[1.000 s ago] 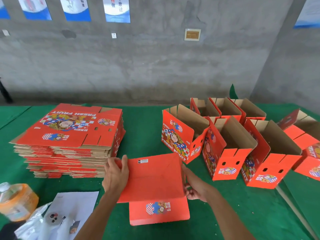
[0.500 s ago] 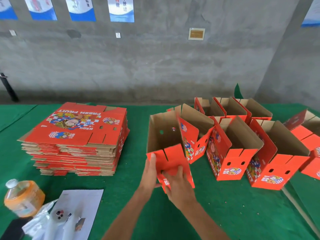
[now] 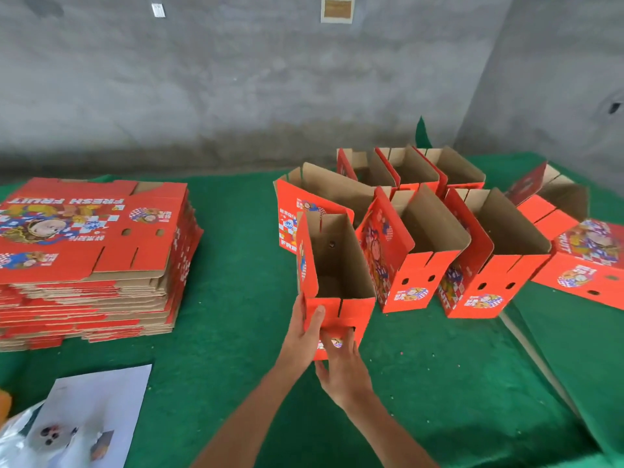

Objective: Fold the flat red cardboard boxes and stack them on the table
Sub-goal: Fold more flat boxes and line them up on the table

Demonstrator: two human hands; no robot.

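Both hands, left (image 3: 304,336) and right (image 3: 342,366), hold an upright, open-topped red box (image 3: 337,285) by its near end.

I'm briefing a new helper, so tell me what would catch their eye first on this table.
First, the open red box at front centre, held at its near end by the left hand and right hand. Behind and to its right stands a cluster of folded boxes, open tops up. At far left sits a tall stack of flat boxes on the green table.
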